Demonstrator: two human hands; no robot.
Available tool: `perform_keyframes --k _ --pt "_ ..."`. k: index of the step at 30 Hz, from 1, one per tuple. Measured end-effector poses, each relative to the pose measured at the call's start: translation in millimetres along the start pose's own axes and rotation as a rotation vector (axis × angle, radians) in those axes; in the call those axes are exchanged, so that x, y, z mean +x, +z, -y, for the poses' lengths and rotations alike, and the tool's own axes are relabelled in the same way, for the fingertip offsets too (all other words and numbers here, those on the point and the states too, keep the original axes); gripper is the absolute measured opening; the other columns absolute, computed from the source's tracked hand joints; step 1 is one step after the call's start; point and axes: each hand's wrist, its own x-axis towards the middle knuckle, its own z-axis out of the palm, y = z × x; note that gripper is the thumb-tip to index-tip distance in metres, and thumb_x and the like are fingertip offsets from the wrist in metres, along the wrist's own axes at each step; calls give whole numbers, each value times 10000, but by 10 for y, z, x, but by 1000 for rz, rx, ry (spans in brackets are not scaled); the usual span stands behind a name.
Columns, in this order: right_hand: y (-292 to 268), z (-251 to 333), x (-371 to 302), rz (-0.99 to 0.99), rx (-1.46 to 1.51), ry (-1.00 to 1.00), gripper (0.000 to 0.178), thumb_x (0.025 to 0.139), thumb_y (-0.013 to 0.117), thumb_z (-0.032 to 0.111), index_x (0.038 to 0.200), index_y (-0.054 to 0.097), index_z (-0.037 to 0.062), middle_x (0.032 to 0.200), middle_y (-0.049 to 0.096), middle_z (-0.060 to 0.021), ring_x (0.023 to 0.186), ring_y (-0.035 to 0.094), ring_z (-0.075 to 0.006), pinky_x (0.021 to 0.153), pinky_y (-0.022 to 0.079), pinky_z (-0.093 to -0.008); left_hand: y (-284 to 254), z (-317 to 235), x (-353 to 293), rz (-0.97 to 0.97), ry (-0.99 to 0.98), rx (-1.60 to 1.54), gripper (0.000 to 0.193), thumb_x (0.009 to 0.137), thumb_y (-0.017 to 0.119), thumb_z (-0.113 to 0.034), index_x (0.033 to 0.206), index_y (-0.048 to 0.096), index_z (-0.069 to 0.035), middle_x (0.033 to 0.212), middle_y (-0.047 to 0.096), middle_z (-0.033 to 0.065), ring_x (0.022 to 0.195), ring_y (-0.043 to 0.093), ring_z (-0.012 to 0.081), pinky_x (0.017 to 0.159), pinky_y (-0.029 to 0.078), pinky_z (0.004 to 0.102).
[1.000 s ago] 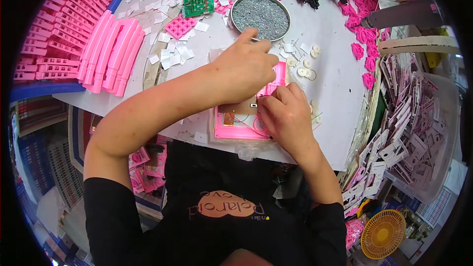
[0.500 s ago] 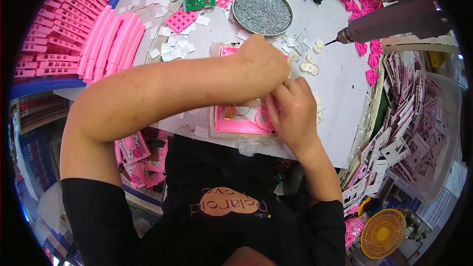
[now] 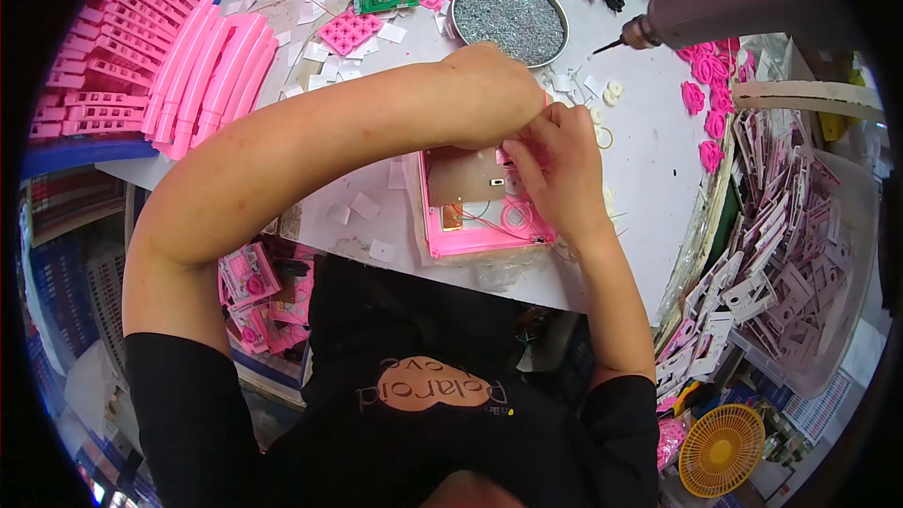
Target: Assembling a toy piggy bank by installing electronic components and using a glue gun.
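Just a black short-sleeved tee [image 3: 404,447] here, with a peach blob print [image 3: 423,381], dark lettering [image 3: 433,397], and a tiny yellow mark [image 3: 511,412] at the blob's four o'clock.

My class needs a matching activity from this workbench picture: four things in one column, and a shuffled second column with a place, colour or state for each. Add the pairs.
Column one
1. power screwdriver
2. round dish
3. pink case
4. round basket

Column two
A. heaped with small grey metal parts
B. yellow, at the picture's lower right
C. partly hidden by the left hand and right hand
D. thin tip pointing left

Pairs: 1-D, 2-A, 3-C, 4-B
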Motion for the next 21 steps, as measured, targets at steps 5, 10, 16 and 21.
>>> perform_keyframes --k 5,10,16,21 --pt "-146 -97 70 118 -64 -254 142 772 720 64 913 738 66 864 618 -63 879 564 -279 753 507 -397 70 -64 -61 -57 -72 -1 96 741 696 -101 798 734 -33 790 719 162 777 717 336 685 569 437" --pt "-167 -155 -83 111 -142 -404 237 741 714 29 967 766 74 905 667 -60 935 591 -273 765 530 -365 170 -47 -50 -118 -16 5 84 745 689 -84 798 730 -32 790 720 155 800 720 328 705 573 429" --pt "-225 -111 -69 134 9 -313 240 737 716 17 964 774 69 927 681 -68 942 597 -283 810 521 -386 168 -56 -74 -126 49 8 120 790 671 -91 881 717 -28 845 720 139 848 719 313 730 573 416" --pt "-62 -69 -194 0 -76 -294 310 758 715 42 1068 732 51 949 659 -73 969 583 -290 842 495 -402 244 -43 -19 -70 53 25 171 815 661 -111 966 676 -33 934 702 144 873 712 315 735 571 416"
